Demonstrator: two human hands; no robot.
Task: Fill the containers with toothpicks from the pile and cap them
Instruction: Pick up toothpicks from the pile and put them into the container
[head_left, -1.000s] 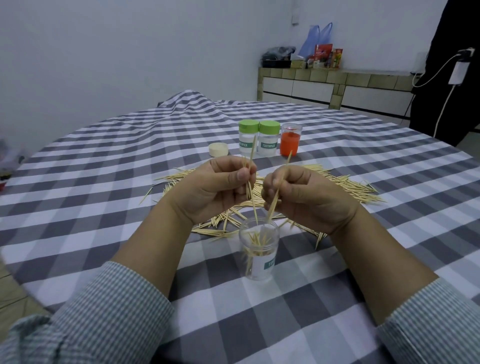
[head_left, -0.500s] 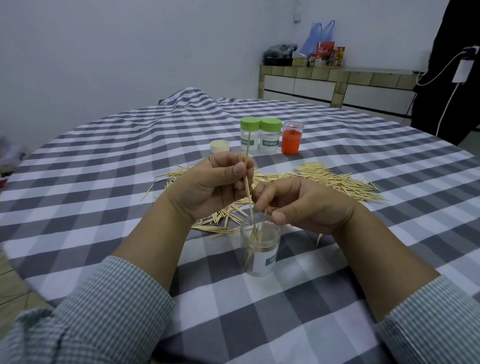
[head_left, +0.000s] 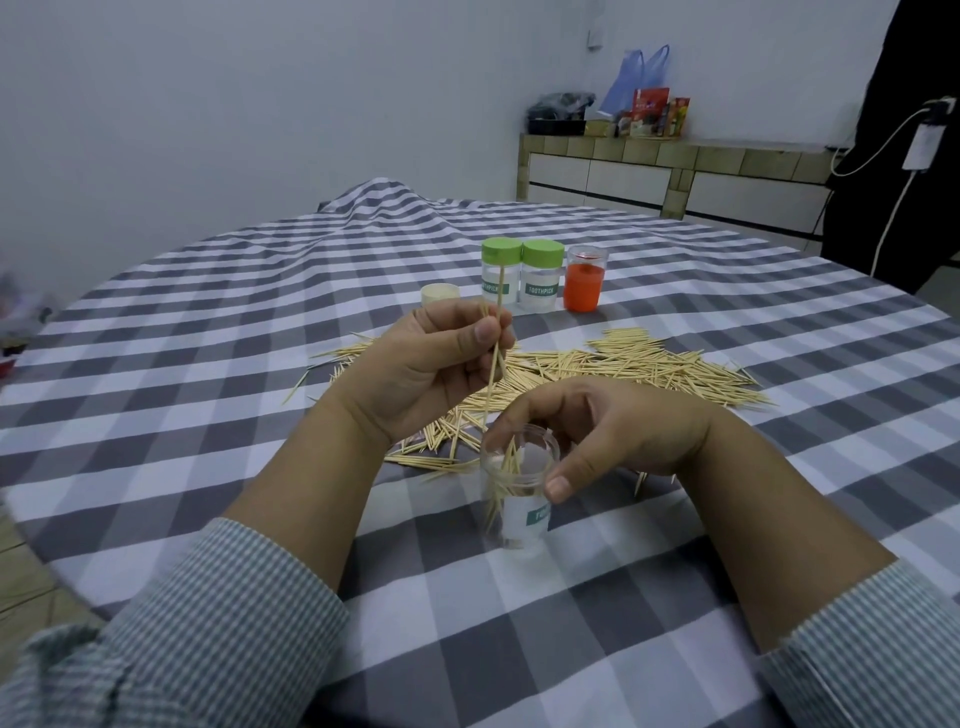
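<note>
A clear open container (head_left: 519, 514) with a white label stands on the checked cloth near me, with several toothpicks leaning inside. My right hand (head_left: 608, 431) curls round its rim, thumb on the near side. My left hand (head_left: 431, 369) pinches a few toothpicks (head_left: 496, 343) upright just above and behind the container's mouth. The toothpick pile (head_left: 613, 364) spreads across the cloth behind both hands. Two green-capped containers (head_left: 522, 275) stand further back, beside an orange container (head_left: 584, 280) with no cap and a cream cap (head_left: 439, 294) lying to the left.
The round table wears a grey and white checked cloth (head_left: 234, 364). A tiled counter (head_left: 675, 171) with bags and boxes runs along the back wall. A charger cable (head_left: 904, 166) hangs at the far right.
My right hand has let its toothpick drop into the container and moved down to hold the rim. My left hand stays raised with its toothpicks.
</note>
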